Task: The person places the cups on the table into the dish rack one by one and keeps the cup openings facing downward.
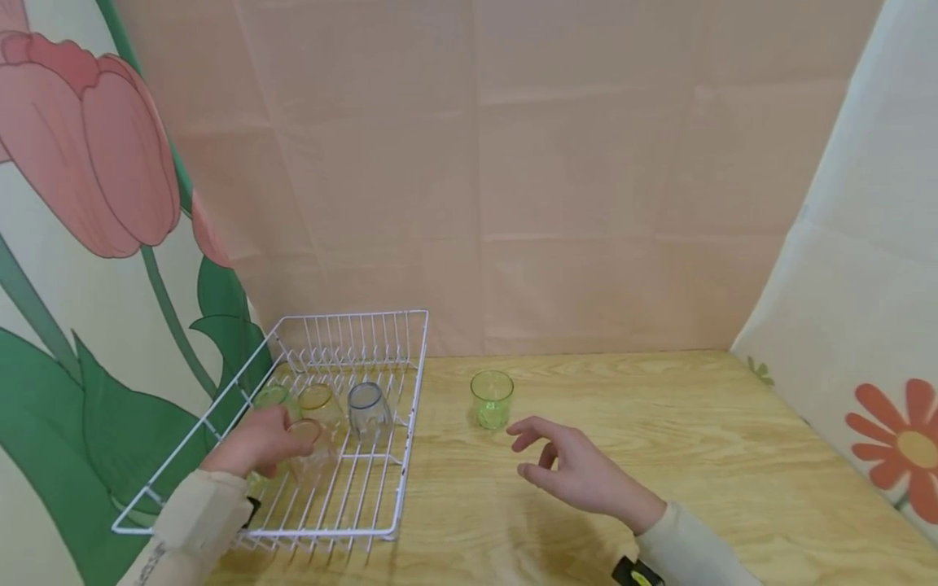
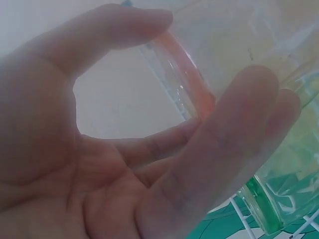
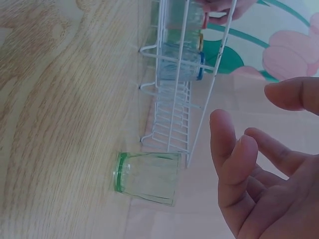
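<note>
My left hand (image 1: 267, 439) reaches into the white wire dish rack and pinches the top end of a clear glass with a pink base (image 1: 311, 465), thumb on one side and fingers on the other. Around it in the rack stand a green glass (image 1: 274, 397), a yellow glass (image 1: 319, 399) and a blue glass (image 1: 368, 411), bottoms up. A green glass (image 1: 492, 400) stands upright on the table, right of the rack. Beside that glass hovers my right hand (image 1: 575, 468), fingers loosely bent and holding nothing, thumb apart from them in the right wrist view.
The white dish rack (image 1: 399, 488) stands on the left of the wood-patterned table (image 1: 703, 456), its wire rim raised around the glasses. A pink-beige backdrop (image 1: 586, 203) closes off the back. Flower-printed sheets hang at the left (image 1: 95, 163) and right (image 1: 865, 244).
</note>
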The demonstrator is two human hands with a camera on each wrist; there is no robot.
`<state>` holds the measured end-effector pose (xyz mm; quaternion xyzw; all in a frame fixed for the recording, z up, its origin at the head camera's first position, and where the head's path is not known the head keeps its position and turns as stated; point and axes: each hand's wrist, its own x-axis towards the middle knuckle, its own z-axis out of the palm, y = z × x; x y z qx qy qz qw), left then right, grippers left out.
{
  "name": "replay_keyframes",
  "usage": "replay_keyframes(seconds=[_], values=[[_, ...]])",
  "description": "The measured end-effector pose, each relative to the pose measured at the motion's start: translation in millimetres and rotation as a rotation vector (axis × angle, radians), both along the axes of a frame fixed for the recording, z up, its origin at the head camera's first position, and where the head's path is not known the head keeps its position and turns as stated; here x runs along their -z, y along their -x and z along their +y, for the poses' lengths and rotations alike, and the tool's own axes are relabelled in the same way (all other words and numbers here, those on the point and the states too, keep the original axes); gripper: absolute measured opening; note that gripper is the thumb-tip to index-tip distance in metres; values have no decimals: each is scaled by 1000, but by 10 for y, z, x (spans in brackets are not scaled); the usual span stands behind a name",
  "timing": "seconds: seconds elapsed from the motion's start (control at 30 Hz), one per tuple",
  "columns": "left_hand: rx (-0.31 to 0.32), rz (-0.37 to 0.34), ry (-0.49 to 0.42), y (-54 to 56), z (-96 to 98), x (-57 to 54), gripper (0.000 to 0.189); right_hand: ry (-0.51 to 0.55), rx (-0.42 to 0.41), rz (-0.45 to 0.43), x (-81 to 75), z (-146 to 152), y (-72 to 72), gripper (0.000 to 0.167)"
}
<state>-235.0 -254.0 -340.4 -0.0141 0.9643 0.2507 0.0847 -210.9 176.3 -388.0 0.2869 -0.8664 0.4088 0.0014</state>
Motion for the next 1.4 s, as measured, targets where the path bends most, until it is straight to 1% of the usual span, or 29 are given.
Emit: replay_keyframes(seconds=[0.13,0.27,0.37,0.47,0.53,0.63,0.7,0.73,0.77,0.9,1.03,1.2,1.27,1.3,1.4], values=[[7,4,-5,-7,8,-19,37,-21,6,-12,-8,2,4,38],[13,10,0,-4,13,-10,32,-35,19,-33,5,5,13,38],[19,12,12,7,8,6,29,-51,41,-44,32,5,37,39],[27,1,13,7,-5,2,29,-71,78,-45,60,0,75,39],[40,-15,10,3,-25,-29,37,-80,109,-48,70,-6,107,38],[43,-32,-1,-12,-58,-111,65,-75,159,-65,71,-17,153,38],[51,-11,-1,-25,-64,-171,78,-65,196,-77,67,-26,180,37],[55,11,-3,-37,-57,-202,80,-61,220,-87,67,-31,192,37],[61,35,0,-52,-41,-237,77,-56,242,-96,66,-36,204,36],[115,174,-36,-142,107,-329,58,-61,344,-107,110,-46,284,33],[158,265,-108,-243,332,-388,51,-61,405,-102,171,-56,417,36],[172,300,-188,-360,606,-446,44,-13,435,-128,224,-92,611,46],[196,316,-220,-398,707,-460,38,10,443,-150,247,-106,696,51],[218,321,-235,-414,752,-462,34,19,447,-159,261,-112,739,52],[265,340,-248,-458,874,-464,26,38,459,-204,303,-134,865,56]])
